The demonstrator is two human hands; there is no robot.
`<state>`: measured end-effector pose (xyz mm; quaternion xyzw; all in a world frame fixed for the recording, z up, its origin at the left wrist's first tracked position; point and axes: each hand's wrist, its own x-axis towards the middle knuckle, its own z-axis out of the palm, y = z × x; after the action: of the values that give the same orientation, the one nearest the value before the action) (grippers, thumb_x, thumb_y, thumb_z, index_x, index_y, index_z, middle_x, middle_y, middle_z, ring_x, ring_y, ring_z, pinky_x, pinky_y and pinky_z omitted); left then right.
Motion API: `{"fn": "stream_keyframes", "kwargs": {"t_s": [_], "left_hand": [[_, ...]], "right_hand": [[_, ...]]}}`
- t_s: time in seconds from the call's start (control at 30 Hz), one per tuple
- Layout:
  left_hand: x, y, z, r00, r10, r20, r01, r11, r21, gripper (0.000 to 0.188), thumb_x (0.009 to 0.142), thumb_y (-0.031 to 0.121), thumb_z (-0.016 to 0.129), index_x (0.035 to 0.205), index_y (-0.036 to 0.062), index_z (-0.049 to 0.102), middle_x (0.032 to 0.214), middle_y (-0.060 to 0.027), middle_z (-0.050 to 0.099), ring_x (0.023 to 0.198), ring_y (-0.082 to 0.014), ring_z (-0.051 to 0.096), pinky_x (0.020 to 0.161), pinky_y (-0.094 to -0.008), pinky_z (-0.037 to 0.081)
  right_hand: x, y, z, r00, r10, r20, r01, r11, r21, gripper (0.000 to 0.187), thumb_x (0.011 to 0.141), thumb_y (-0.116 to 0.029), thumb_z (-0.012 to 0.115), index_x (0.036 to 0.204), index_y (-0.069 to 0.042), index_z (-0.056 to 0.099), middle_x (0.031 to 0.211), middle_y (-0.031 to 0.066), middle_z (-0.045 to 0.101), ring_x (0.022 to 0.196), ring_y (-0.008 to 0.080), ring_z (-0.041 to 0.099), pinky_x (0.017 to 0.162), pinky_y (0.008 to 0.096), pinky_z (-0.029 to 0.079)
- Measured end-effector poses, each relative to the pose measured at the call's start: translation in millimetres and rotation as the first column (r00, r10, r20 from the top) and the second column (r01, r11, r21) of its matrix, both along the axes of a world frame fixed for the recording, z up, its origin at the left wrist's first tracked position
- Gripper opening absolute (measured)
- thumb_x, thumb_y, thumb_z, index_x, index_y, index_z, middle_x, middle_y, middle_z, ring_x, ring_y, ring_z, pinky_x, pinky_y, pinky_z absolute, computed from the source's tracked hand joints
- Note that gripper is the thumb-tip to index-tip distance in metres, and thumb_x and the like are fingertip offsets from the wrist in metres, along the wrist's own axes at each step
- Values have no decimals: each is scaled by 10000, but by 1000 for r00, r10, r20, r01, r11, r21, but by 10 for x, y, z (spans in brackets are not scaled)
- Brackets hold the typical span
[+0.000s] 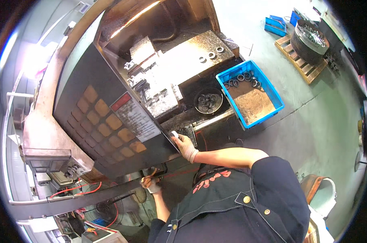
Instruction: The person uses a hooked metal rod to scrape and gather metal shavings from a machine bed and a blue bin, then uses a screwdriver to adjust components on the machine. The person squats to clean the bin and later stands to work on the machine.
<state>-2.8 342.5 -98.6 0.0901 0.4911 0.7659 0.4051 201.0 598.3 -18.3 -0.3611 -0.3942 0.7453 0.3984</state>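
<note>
My right hand [186, 149], in a pale glove, is at the edge of the dark machine door [110, 129]. Its thumb and fingers pinch a small, pale, shiny piece [174, 134], perhaps a metal ring. Lower down and to the left, my gloved left hand [151, 184] is beside the door's lower edge, close to a black handle-like part [161, 169]. Its fingers are curled, and I cannot make out what is in them. Beyond my right hand, a round pan [197, 108] holds several dark metal rings [208, 101].
A blue bin [276, 110] with several dark rings and a brown bottom stands right of the pan. Rings [211, 55] lie on the machine's oily metal ledge [191, 60]. Back right, a drum [307, 44] of metal scrap sits on a wooden pallet [286, 49]. A fan [106, 208] stands lower left.
</note>
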Motion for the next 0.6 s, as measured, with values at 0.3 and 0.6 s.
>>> {"fn": "stream_keyframes", "kwargs": {"t_s": [0.3, 0.6], "left_hand": [[588, 43, 750, 1000, -20, -1, 19, 961, 277, 561, 788, 96, 620, 1306, 85, 404, 1159, -77, 556, 1147, -254, 500, 1013, -442, 365], [574, 118, 1203, 551, -246, -797, -12, 953, -302, 342, 812, 120, 633, 1128, 59, 520, 1059, -61, 572, 984, -173, 555, 866, -318, 448]], "right_hand": [[-694, -344, -83, 989, 8, -147, -30, 989, -147, 220, 885, -217, 579, 963, -13, 614, 768, -49, 558, 701, 46, 436, 631, 219, 376], [-1515, -685, 19, 987, 87, -135, -116, 967, -226, 322, 893, -331, 572, 1064, -58, 555, 958, 24, 597, 833, 122, 548, 757, 272, 442]]}}
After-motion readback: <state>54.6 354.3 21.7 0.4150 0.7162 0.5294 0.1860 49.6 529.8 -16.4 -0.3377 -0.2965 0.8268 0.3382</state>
